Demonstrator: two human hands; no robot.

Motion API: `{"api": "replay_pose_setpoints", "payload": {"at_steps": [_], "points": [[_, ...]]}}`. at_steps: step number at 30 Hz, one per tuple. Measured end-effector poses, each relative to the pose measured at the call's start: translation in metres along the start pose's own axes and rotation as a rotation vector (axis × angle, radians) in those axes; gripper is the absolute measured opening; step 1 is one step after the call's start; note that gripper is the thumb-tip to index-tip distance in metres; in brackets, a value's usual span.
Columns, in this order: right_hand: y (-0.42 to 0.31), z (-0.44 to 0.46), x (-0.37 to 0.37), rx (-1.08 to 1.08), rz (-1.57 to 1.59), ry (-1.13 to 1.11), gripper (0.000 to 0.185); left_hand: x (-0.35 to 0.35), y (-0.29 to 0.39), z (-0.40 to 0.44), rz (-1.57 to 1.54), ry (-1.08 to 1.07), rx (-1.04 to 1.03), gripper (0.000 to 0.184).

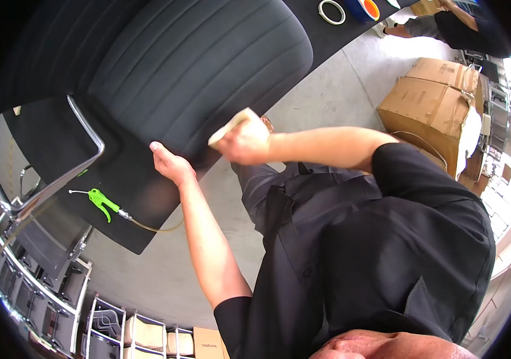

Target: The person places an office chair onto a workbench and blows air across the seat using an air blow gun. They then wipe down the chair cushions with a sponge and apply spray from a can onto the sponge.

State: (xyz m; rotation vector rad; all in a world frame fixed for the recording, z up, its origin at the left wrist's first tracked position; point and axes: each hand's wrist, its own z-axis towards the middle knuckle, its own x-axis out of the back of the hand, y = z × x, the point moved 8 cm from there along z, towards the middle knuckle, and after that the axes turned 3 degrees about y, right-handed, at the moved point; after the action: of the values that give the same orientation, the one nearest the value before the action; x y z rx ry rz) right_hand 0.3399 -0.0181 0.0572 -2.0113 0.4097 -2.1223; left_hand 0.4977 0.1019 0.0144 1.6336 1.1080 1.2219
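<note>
A black chair with a ribbed upholstered panel (pixel 201 66) lies on a table with a dark cover (pixel 130 233). Along the panel's near side, my right hand (pixel 246 142) grips a folded cream cloth (pixel 230 127); the hand is slightly blurred. My left hand (pixel 173 166) holds nothing visible. Its fingers point toward the panel's lower edge, and I cannot tell whether they touch it. To the left stands the chair's chrome armrest (pixel 97 143). A bright green air blow gun (pixel 101 202) with a thin hose lies on the table beyond my left hand.
Large cardboard boxes (pixel 423 107) stand on the floor at right. Another person (pixel 462 30) is at the upper right. A white ring (pixel 331 12) and a blue and orange roll (pixel 368 9) lie at the table's far end. Racks (pixel 82 287) with chair parts line the lower left.
</note>
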Motion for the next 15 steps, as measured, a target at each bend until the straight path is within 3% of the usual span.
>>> {"api": "replay_pose_setpoints", "payload": {"at_steps": [4,8,10,13,15], "points": [[0.001,0.012,0.007,-0.078,0.023,0.012,0.021,0.002,-0.001,0.001,-0.002,0.038,0.010,0.067],[0.120,-0.022,0.052,-0.370,0.141,0.049,0.020,0.002,-0.002,0.004,0.025,-0.060,-0.010,0.066],[0.152,-0.026,0.122,-0.463,-0.223,0.143,0.014,0.000,-0.001,0.004,0.024,-0.068,-0.018,0.065],[0.212,-0.042,0.121,-0.544,-0.208,0.252,0.015,-0.004,0.001,0.003,-0.008,-0.106,0.016,0.065],[0.183,-0.021,0.115,-0.511,-0.182,0.198,0.016,-0.004,-0.002,0.003,-0.015,-0.098,0.035,0.064]]}}
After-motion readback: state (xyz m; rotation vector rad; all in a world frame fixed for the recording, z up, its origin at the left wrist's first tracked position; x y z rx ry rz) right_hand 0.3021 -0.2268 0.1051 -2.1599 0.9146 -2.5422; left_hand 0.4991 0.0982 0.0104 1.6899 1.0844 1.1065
